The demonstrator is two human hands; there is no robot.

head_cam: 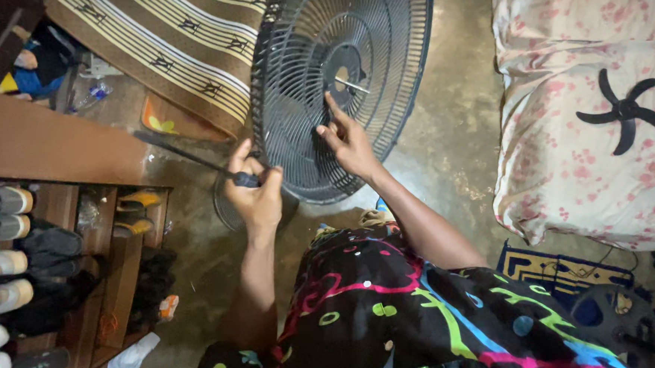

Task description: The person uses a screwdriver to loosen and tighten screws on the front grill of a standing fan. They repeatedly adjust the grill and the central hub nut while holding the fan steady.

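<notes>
A dark round fan guard (317,125) stands upright in front of me, with the motor hub and its bare metal shaft (348,82) at the centre. My right hand (347,138) rests on the grille just below the hub, index finger pointing up at it. My left hand (255,189) is closed around the handle of a long dark screwdriver (192,157) that points up and to the left, beside the guard's lower left rim. The black fan blade (624,110) lies apart on the bed at the right.
A floral-covered mattress (565,149) fills the right side. A wooden shoe rack (62,243) with several shoes stands at the left. A striped mat (178,42) lies behind the fan. Another guard part (610,311) and a patterned rug (533,266) sit at the lower right.
</notes>
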